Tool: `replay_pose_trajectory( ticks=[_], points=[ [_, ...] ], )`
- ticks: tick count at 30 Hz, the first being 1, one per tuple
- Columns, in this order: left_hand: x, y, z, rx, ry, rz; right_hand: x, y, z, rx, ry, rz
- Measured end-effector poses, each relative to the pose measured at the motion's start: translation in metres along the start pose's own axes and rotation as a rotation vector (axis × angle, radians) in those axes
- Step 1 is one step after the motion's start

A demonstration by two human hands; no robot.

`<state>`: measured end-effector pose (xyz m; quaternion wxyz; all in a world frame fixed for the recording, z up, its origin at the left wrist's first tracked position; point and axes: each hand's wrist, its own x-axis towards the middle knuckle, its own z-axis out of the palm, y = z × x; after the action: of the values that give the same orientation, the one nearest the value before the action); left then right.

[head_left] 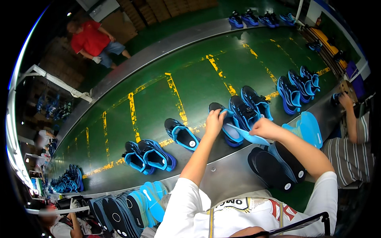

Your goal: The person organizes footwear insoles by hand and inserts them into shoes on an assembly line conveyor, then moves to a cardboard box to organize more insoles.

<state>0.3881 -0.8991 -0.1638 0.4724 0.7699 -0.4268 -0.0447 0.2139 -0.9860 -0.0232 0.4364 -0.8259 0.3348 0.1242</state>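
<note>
My left hand is closed on the collar of a black-and-blue sports shoe, which sits on the green belt with its opening toward me. A pale lining shows inside it. My right hand pinches a light blue insole, slanted with one end over the shoe's opening. Right beside stand two more shoes, a nearer one and a farther one. Left of my left hand is a shoe with a round white sticker inside. How far the insole reaches into the shoe is hard to tell.
Black insoles and light blue insoles lie near my right arm; stacked insoles lie lower left. More shoes stand along the yellow-marked belt. Co-workers sit on both sides; a person in red is across.
</note>
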Motion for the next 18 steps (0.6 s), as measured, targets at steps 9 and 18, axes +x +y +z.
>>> replay_pose_trajectory(
  ticks=[9,18],
  points=[
    [0.004,-0.02,0.0,-0.193,-0.116,-0.12,0.089,0.027,0.094,-0.689,0.116,-0.293],
    [0.001,-0.027,0.008,-0.201,-0.194,-0.172,0.074,0.007,0.075,-0.751,-0.03,-0.091]
  ],
)
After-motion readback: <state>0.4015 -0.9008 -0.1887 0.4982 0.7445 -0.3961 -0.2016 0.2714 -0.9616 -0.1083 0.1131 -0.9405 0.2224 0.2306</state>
